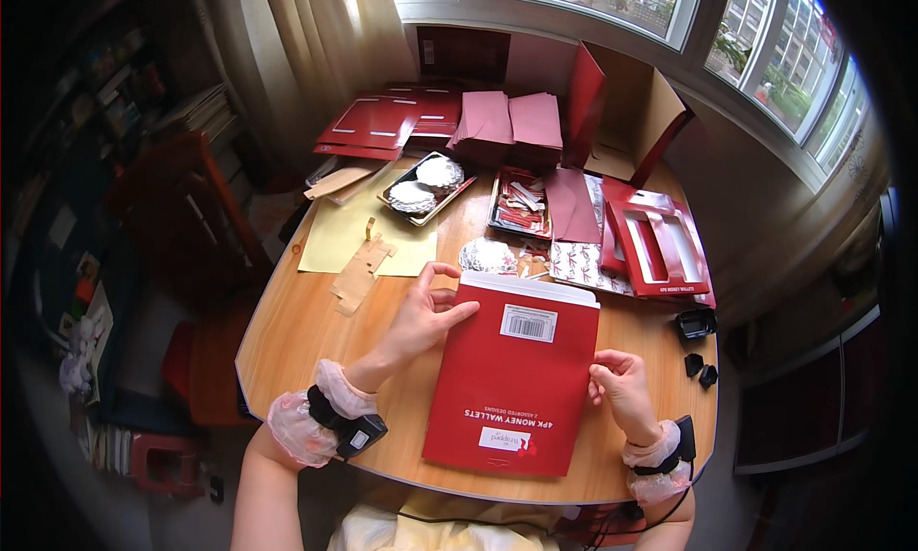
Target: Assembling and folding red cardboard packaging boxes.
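Note:
A flat red cardboard packet (507, 379) lies upside down at the table's near edge, with a white barcode label on its upper part. White sheet edges (531, 287) show along its far end. My left hand (428, 312) is at its far left corner, the thumb on the front and the other fingers curled by the edge. At the right edge, my right hand (622, 384) pinches the packet between thumb and fingers. Just beyond the packet lies a round stack of silvery pieces (488, 255).
Past the packet stand a tray of silver rounds (427, 187) and a tray of small red and white strips (519, 203). Pink envelopes (507, 119), red sleeves (660, 235) and an open red box (626, 111) sit farther back. Brown tape pieces (361, 274) lie left; black bits (696, 323) right.

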